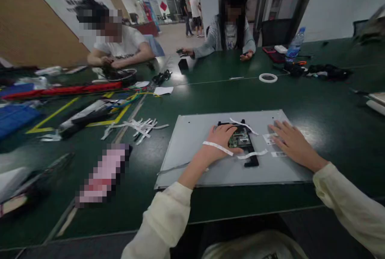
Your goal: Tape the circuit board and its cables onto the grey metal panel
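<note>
A pale grey flat panel lies on the green table in front of me. On it sits a black bracket with a green circuit board inside. White tape strips cross the bracket's upper and lower parts. My left hand rests over the bracket's left side, fingers spread, with another white strip lying across its back. My right hand is laid flat on the panel's right side, beside two white labels. Neither hand is closed on anything; the left fingertips partly hide the board.
Left of the panel lie a pile of white strips and a pixelated pink phone-shaped item. A tape roll, black cables and a water bottle stand farther back. Two people sit across the table, handling small items.
</note>
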A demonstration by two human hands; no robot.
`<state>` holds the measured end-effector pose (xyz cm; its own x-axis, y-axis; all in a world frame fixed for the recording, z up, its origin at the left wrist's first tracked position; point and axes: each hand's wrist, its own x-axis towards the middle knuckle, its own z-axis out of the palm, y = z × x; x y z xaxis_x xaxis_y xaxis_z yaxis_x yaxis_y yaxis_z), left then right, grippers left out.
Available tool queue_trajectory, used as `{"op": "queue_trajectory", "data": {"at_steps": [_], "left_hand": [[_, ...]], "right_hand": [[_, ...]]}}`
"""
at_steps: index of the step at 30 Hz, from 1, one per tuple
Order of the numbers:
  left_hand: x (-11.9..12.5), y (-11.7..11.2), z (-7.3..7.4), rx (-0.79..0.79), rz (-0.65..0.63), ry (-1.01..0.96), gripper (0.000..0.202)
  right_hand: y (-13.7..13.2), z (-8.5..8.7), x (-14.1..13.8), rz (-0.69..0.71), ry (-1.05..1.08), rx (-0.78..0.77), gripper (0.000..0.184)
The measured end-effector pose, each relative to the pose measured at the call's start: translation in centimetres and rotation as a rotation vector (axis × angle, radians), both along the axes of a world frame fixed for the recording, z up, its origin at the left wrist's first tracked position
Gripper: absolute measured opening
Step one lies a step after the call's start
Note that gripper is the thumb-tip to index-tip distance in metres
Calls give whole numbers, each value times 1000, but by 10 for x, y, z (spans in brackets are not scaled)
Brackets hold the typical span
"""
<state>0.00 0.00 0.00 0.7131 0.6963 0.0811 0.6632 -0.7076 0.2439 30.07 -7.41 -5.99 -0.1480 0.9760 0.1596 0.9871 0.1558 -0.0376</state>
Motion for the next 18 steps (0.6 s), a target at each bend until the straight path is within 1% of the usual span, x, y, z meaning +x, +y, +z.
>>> {"op": "queue_trajectory", "data": {"at_steps": [9,18], "left_hand": [[2,-1,5,-39,17,12,77],[2,0,3,-35,25,17,76]], "right_hand": [[2,1,-2,-2,24,16,55],[0,4,-4,-5,51,21,54]]}}
